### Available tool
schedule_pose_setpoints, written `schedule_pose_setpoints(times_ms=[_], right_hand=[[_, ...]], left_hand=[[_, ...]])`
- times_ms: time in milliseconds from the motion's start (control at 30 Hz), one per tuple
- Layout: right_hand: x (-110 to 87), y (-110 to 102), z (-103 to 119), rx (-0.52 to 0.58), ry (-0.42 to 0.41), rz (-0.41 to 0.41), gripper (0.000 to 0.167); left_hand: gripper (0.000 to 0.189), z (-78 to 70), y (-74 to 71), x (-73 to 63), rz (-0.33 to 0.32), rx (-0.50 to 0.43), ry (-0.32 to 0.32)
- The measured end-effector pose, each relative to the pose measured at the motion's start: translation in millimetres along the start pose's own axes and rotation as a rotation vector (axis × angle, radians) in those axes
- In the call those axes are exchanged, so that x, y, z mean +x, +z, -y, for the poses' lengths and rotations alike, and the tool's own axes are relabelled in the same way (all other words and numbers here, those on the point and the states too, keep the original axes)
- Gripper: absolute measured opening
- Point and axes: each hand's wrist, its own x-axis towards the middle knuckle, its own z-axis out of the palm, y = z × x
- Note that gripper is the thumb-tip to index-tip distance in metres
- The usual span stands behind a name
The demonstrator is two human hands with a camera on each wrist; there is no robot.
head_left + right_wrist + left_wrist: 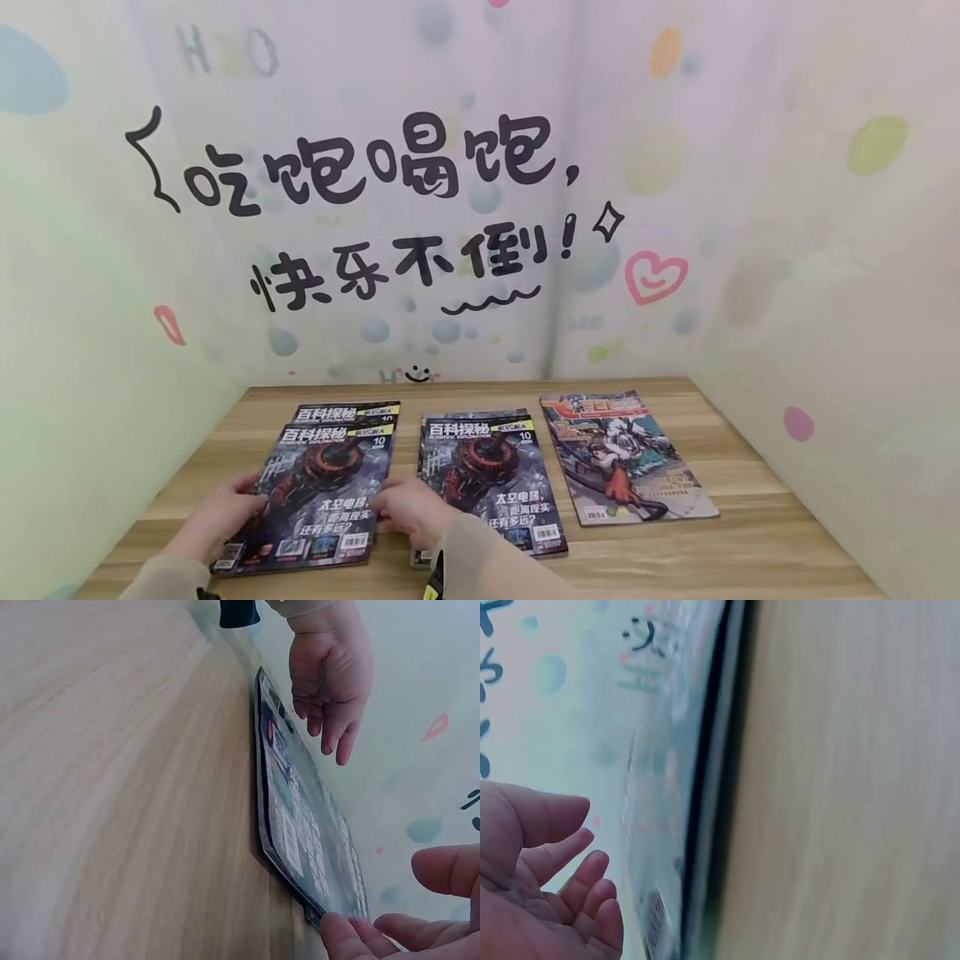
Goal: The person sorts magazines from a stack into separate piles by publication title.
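Observation:
Two dark magazines with matching covers lie overlapped at the left of the table; the front magazine (322,492) covers most of the rear magazine (318,411). My left hand (223,518) is beside its left edge, thumb and fingers apart and loosely bent. In the left wrist view, a gap shows between the left hand (555,874) and the magazine edge. On the other side, my right hand (420,510) has its fingertips right at the front magazine's right edge. The right wrist view shows the right hand (427,926) with thumb spread from the fingers, low by the magazine's corner.
In the middle lies a stack topped by another copy of the dark magazine (491,487), close by my right hand. Farther right is a colourful comic-style magazine (626,467). The wooden table (765,533) ends at a printed backdrop (480,350), with pale side walls.

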Motion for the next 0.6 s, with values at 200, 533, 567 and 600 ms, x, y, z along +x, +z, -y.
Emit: schedule_pose_setpoints(times_ms=[200,533,567,600], right_hand=[[-6.1,-14.1,4.6,-0.053,-0.028,0.033,0.049],[-16.6,-61.6,2.3,-0.108,-0.063,0.068,0.043],[-17.7,-67.0,2.6,-0.11,-0.064,0.071,0.042],[-18.9,-72.2,2.8,-0.115,-0.066,0.072,0.041]], left_hand=[[0.056,-23.5,15.7,-2.5,-0.039,-0.004,0.065],[0.049,-61.3,53.3,-15.3,-0.033,-0.041,0.104],[0.049,-64.1,58.1,-15.7,-0.029,-0.051,0.103],[0.049,-67.0,63.2,-16.0,-0.024,-0.057,0.099]])
